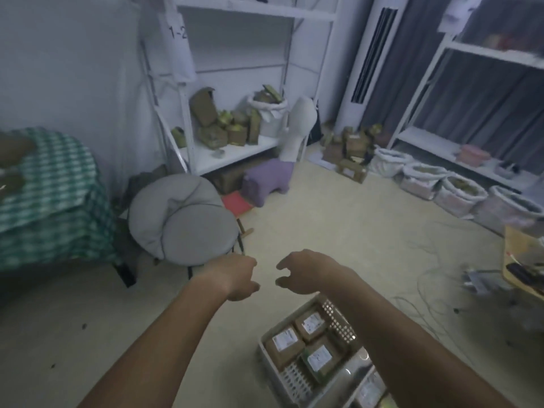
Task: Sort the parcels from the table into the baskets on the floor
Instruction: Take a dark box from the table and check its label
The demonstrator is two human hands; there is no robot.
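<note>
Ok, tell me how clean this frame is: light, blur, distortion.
Head view: dim, bluish light with no hard shadows; soft motion blur throughout, worst on the checked cloth at left; wide-angle bending of the shelf uprights; labels on the parcels in the basket unreadable; both hands, left and right, fairly sharp.

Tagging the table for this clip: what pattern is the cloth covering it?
A green-and-white check on the tablecloth, seen at the left edge of the head view.
</note>
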